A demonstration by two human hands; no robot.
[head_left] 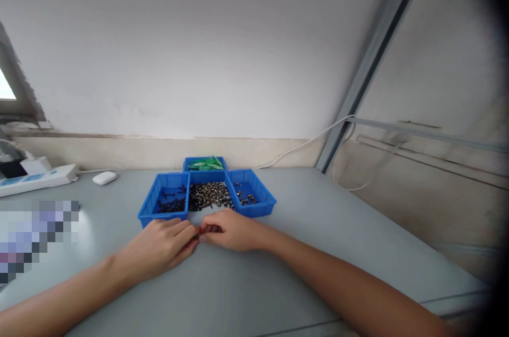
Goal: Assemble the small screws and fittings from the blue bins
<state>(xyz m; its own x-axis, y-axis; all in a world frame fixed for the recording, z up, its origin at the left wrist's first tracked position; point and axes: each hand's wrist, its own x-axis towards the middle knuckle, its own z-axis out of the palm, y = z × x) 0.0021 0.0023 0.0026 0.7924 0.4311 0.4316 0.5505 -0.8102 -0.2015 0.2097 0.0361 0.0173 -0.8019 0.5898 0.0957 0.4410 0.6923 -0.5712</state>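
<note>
- Grey table [238,294]
- Left blue bin [163,218]
- Right blue bin [262,210]
- Rear blue bin [185,165]
- Small metal parts [209,195] piled between them
- White case [105,178]
- White power strip [59,176]

1. From my end, the blue bins [254,210] look like smooth plastic with a slight sheen.
2. I read the loose pieces [210,194] between them as shiny metal; the dark pieces [173,205] look duller (too small for me to judge their material).
3. The green items [204,164] look glossy, perhaps plastic.
4. I see a smooth, satin grey desk [246,294] and a matt painted wall [199,61].
5. The white case [105,178] appears to be smooth, glossy plastic.
</note>
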